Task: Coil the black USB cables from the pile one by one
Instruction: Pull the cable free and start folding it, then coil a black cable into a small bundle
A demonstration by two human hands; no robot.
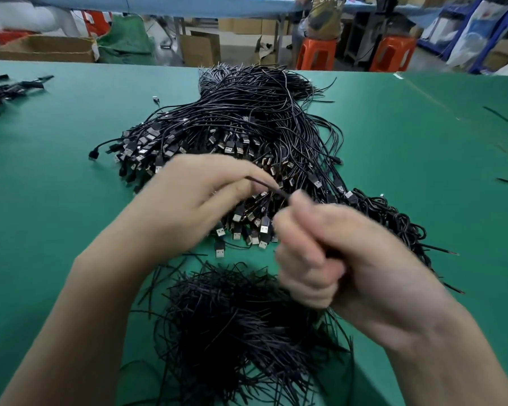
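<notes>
Head: cable [266, 186] slants up-left from right hand [335, 253].

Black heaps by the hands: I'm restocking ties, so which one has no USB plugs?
The heap of thin strands nearest the person; the bigger pile behind it shows metal-tipped plugs.

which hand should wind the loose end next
Left, probably: the left hand pinches the free end of the black strand, while the right hand is fisted round its other end, seemingly anchoring it.
</notes>
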